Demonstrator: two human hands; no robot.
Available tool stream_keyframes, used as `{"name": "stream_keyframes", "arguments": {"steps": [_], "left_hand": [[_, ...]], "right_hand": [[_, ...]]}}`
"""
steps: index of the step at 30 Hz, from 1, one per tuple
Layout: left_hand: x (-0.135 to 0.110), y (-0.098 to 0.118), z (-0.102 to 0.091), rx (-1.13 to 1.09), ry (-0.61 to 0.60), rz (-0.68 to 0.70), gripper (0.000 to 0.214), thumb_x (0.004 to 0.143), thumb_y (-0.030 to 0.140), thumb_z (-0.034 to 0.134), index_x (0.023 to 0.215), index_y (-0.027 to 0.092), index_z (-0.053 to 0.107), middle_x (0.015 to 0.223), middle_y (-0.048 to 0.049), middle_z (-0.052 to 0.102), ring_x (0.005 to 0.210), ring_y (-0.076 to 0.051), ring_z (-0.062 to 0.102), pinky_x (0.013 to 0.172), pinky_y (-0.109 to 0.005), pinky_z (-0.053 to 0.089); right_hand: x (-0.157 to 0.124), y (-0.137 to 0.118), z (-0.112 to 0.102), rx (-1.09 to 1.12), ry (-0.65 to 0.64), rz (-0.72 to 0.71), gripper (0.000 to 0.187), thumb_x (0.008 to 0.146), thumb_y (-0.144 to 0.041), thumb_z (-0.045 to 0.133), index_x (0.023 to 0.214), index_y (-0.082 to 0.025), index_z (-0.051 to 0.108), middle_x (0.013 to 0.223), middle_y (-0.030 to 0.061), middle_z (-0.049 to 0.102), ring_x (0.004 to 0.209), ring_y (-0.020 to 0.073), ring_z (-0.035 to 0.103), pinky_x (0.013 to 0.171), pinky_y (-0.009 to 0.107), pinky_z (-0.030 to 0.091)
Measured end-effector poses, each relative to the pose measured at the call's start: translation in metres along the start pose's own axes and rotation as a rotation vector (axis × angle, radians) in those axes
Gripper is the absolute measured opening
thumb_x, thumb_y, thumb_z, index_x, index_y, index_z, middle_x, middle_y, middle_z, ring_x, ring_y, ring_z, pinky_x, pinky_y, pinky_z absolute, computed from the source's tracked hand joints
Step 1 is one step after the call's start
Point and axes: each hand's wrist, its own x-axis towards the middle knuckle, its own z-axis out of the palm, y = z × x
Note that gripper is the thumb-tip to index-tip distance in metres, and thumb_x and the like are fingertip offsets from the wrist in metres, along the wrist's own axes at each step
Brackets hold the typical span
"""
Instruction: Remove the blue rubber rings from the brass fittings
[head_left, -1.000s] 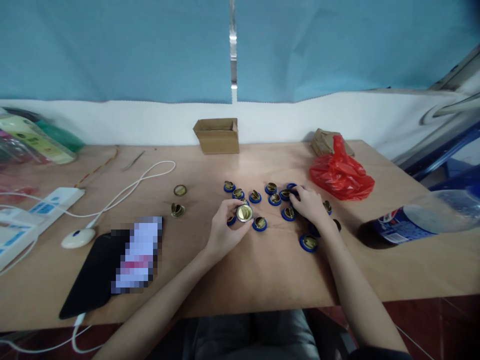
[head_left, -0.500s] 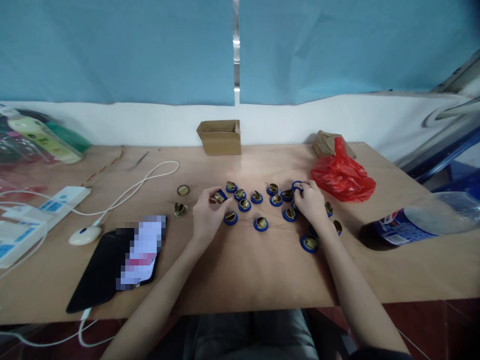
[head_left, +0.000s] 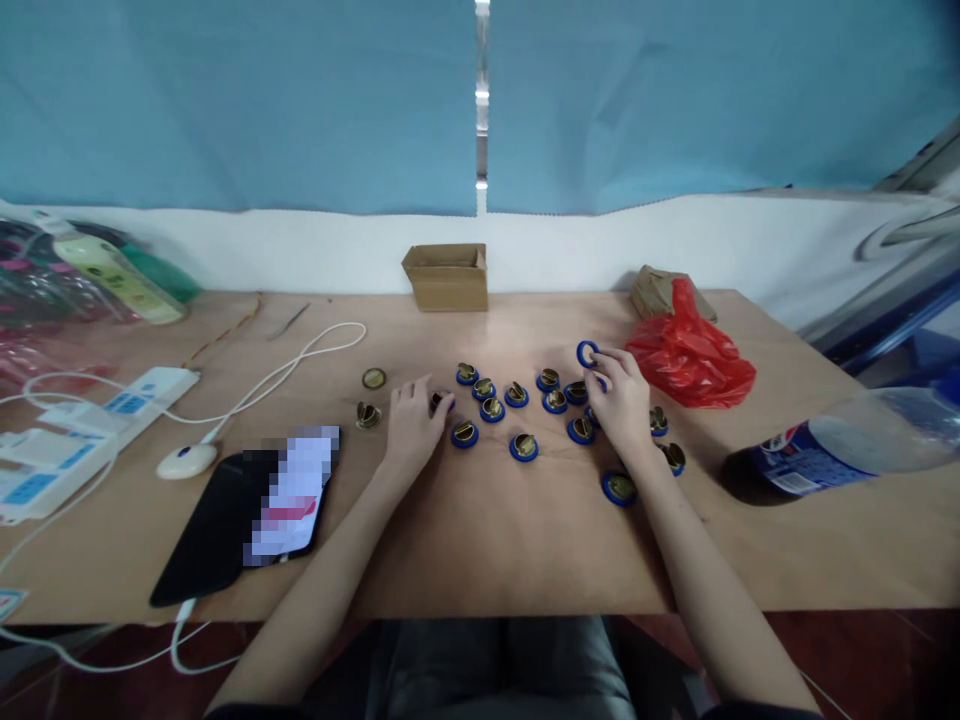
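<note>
My left hand (head_left: 411,422) is closed with its fingertips on a brass-coloured round piece with a blue rim (head_left: 442,402), partly hidden by the fingers. Between the fingertips of my right hand (head_left: 626,400) is a bare blue ring (head_left: 587,353), tilted and seen through its open middle. Several round brass pieces (head_left: 524,446) with raised tabs and blue rings around them lie between and beside the hands. Left of my left hand lie two brass pieces without blue: a flat round one (head_left: 374,378) and one with a raised tab (head_left: 367,415).
A small open cardboard box (head_left: 450,282) stands at the wall. To the right are a red plastic bag (head_left: 690,350) and a lying cola bottle (head_left: 795,455). A phone (head_left: 296,500), black pad (head_left: 210,530), white cables and a power strip (head_left: 97,430) occupy the left.
My right hand has raised the blue ring slightly and tilted it. My left hand has turned over more, so its piece shows less. The whole view has shifted a little.
</note>
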Motion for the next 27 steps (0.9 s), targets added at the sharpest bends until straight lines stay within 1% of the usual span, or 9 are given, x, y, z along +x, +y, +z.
{"name": "stream_keyframes", "arguments": {"steps": [2,4,8,12,16,19,22,24,27], "left_hand": [[0.005,0.002,-0.014,0.112,0.072,-0.042,0.038,0.095,0.037,0.05,0.121,0.011,0.059,0.118,-0.0223,0.063,0.114,-0.039,0.056,0.1,-0.053,0.042],[0.009,0.0,-0.027,0.273,0.073,-0.16,0.037,0.095,0.034,0.046,0.121,0.009,0.058,0.12,-0.0253,0.061,0.115,-0.041,0.056,0.097,-0.055,0.044],[0.01,-0.012,-0.037,0.484,-0.101,-0.398,0.038,0.09,0.027,0.052,0.118,0.002,0.054,0.114,-0.0335,0.059,0.111,-0.046,0.06,0.088,-0.057,0.048],[0.007,-0.027,-0.03,0.464,-0.224,-0.423,0.04,0.083,0.015,0.056,0.121,0.003,0.05,0.106,-0.0325,0.063,0.101,-0.045,0.066,0.079,-0.053,0.052],[0.01,-0.029,-0.028,0.39,-0.162,-0.386,0.04,0.082,0.01,0.052,0.121,0.007,0.051,0.109,-0.0299,0.062,0.095,-0.041,0.069,0.077,-0.052,0.054],[0.016,-0.019,-0.031,0.226,-0.033,-0.338,0.032,0.093,0.018,0.043,0.121,0.008,0.052,0.116,-0.0279,0.06,0.098,-0.039,0.068,0.08,-0.051,0.054],[0.017,-0.003,-0.029,-0.166,0.114,-0.272,0.034,0.099,0.033,0.043,0.127,0.014,0.049,0.116,-0.0197,0.063,0.09,-0.029,0.07,0.079,-0.043,0.056],[0.012,0.008,-0.022,-0.431,0.122,-0.23,0.034,0.099,0.039,0.047,0.125,0.017,0.05,0.114,-0.0147,0.064,0.081,-0.021,0.07,0.075,-0.036,0.058],[0.0,0.024,-0.009,-0.734,0.019,-0.195,0.033,0.096,0.044,0.053,0.119,0.02,0.053,0.109,-0.0097,0.067,0.084,-0.017,0.07,0.075,-0.032,0.059]], "right_hand": [[-0.001,-0.002,0.0,0.021,-0.007,-0.014,0.025,0.092,-0.023,0.052,0.108,-0.018,0.07,0.116,0.0142,0.066,0.097,0.0257,0.069,0.091,0.042,0.058],[-0.001,-0.005,0.0,0.031,-0.012,-0.039,0.022,0.093,-0.026,0.054,0.105,-0.019,0.071,0.113,0.0133,0.067,0.097,0.0258,0.069,0.09,0.041,0.058],[-0.001,-0.012,-0.003,0.039,-0.051,-0.075,0.02,0.095,-0.03,0.055,0.1,-0.02,0.071,0.106,0.0117,0.067,0.092,0.0247,0.069,0.085,0.039,0.058],[-0.002,-0.015,-0.004,0.032,-0.105,-0.101,0.017,0.095,-0.03,0.056,0.098,-0.02,0.07,0.104,0.0108,0.066,0.087,0.0231,0.069,0.083,0.037,0.057],[-0.003,-0.02,-0.005,0.033,-0.12,-0.142,0.017,0.097,-0.031,0.055,0.098,-0.021,0.069,0.104,0.0106,0.066,0.09,0.0233,0.069,0.085,0.036,0.056],[-0.004,-0.024,-0.005,0.044,-0.126,-0.154,0.019,0.098,-0.033,0.054,0.101,-0.021,0.069,0.107,0.0108,0.066,0.094,0.0238,0.069,0.087,0.037,0.056],[-0.007,-0.029,-0.004,0.09,-0.149,-0.195,0.02,0.099,-0.033,0.054,0.106,-0.022,0.069,0.11,0.0111,0.067,0.096,0.0239,0.069,0.089,0.038,0.057],[-0.01,-0.033,-0.002,0.114,-0.171,-0.237,0.02,0.099,-0.031,0.054,0.107,-0.022,0.07,0.112,0.0109,0.068,0.099,0.0241,0.07,0.09,0.039,0.057],[-0.018,-0.04,0.003,0.139,-0.206,-0.288,0.018,0.1,-0.028,0.054,0.106,-0.023,0.07,0.124,0.0111,0.067,0.109,0.0253,0.069,0.094,0.041,0.058]]}}
